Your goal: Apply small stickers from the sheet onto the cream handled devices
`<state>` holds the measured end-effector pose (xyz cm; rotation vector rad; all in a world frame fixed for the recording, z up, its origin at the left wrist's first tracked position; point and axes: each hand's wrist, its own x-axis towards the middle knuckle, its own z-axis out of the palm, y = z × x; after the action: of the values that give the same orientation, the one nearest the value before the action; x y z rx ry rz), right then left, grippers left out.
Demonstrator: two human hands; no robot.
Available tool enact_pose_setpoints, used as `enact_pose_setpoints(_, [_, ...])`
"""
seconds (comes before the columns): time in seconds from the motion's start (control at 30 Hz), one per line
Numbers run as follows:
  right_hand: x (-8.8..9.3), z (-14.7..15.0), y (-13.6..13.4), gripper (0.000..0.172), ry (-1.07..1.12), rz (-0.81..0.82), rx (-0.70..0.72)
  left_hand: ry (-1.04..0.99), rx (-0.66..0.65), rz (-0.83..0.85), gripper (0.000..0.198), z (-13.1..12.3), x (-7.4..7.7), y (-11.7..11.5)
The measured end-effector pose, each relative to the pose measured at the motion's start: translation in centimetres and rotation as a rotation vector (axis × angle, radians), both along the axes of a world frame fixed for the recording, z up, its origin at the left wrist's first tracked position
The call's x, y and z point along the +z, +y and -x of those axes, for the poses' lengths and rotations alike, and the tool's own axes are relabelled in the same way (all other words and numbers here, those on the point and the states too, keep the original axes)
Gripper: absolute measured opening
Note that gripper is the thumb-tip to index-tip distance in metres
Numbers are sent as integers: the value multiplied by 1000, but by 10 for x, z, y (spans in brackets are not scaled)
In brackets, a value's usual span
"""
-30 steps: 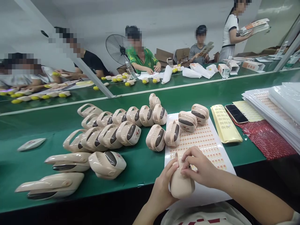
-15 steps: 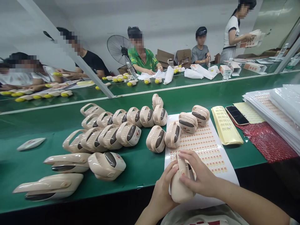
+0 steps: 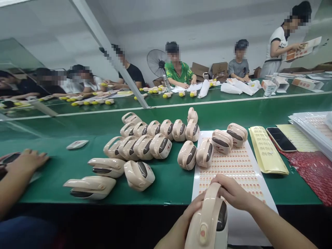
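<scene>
Both my hands hold one beige plastic device (image 3: 207, 221) with a looped handle and a dark window, low in the middle of the view. My left hand (image 3: 190, 212) wraps it from the left. My right hand (image 3: 232, 192) grips its handle from the right, fingers curled. Under them lies a white sticker sheet (image 3: 240, 166) with rows of small orange stickers. Several more of the same beige devices (image 3: 153, 145) lie in rows on the green table (image 3: 168, 180) just beyond.
A yellow sticker backing strip (image 3: 266, 150), a phone (image 3: 281, 139), red foil (image 3: 313, 169) and stacked sheets (image 3: 315, 126) lie at right. Another person's hand (image 3: 24, 162) rests on the table at far left. Several people work across the far bench; a fan (image 3: 157, 62) stands behind.
The view swung left, bringing a neighbour's hand into sight. I turned the device so its handle and dark window face up and drew it closer to me, off the sticker sheet.
</scene>
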<state>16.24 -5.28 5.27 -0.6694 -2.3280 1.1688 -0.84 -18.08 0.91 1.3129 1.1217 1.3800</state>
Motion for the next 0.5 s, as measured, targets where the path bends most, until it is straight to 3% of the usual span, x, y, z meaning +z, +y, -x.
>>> enact_pose_setpoints(0.1, [-2, 11, -8, 18, -59, -289, -20, 97, -68, -29, 58, 11, 15, -6])
enact_pose_setpoints(0.2, [-4, 26, -17, 18, -102, -436, -17, 152, -51, 66, 40, 24, 30, -11])
enact_pose_setpoints(0.27, [-4, 36, -21, 19, -48, -389, -27, 137, 112, 142, 34, 31, 39, -16])
enact_pose_setpoints(0.37, [-2, 45, -22, 26, 44, -166, 13, 15, 391, 240, 35, 42, 46, -22])
enact_pose_setpoints(0.5, [-8, 37, -18, 31, 31, -13, 56, -100, 650, 217, 41, 64, 38, -12])
